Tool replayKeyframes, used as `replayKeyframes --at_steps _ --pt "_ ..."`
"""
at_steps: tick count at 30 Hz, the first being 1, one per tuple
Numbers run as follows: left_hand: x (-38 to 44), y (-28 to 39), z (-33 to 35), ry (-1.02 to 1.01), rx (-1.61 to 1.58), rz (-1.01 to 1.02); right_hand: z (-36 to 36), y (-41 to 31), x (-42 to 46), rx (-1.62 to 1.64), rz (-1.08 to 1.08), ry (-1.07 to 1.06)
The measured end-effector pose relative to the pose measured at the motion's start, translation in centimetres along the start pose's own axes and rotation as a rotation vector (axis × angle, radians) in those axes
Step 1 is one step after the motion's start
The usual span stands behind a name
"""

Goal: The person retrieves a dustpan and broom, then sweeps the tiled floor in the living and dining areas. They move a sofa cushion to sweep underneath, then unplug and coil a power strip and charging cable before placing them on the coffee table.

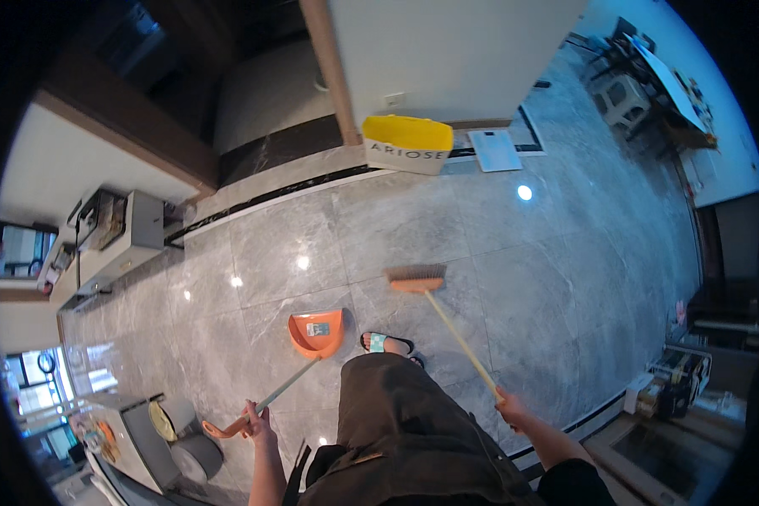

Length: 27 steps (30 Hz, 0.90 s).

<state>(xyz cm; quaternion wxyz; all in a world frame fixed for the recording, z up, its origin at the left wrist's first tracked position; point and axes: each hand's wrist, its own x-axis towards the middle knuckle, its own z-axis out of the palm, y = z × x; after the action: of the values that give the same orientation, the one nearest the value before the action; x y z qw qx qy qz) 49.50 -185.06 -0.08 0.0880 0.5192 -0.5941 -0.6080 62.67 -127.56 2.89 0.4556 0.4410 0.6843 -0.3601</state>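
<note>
My left hand (257,422) is closed around the handle of an orange dustpan (317,335), near the handle's orange hooked end. The dustpan's scoop lies at the floor, left of my sandalled foot (387,343), and bears a label. In my right hand (512,408) is the pale yellow stick of a broom (417,283). Its orange head with brown bristles is at the grey tiled floor, ahead of my foot and to the right of the dustpan. The bristles look slightly blurred. I cannot tell whether any dirt lies by them.
Against the wall ahead stand a yellow and white bag (408,152) and a white flat scale (494,151). A cabinet (123,253) is at left; bins (172,417) stand at lower left. A white stool (624,100) and table are at upper right, a loaded rack (673,382) at lower right.
</note>
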Motion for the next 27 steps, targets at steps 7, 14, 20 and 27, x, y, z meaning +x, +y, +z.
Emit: replayKeyframes --at_steps 7,14,20,27 --pt "2.7 -0.3 2.0 -0.267 0.103 0.096 -1.0 6.1 -5.3 0.497 -0.042 0.090" --pt "4.1 -1.0 4.5 -0.453 0.206 0.141 -6.2 4.9 6.8 0.689 -0.184 0.412" --pt "6.1 0.5 5.1 -0.557 0.250 0.174 -2.6 -0.9 14.2 0.727 -0.075 0.429" --pt "9.7 1.9 6.4 -0.671 0.357 0.188 23.9 -1.7 0.7 0.077 -0.340 0.332"
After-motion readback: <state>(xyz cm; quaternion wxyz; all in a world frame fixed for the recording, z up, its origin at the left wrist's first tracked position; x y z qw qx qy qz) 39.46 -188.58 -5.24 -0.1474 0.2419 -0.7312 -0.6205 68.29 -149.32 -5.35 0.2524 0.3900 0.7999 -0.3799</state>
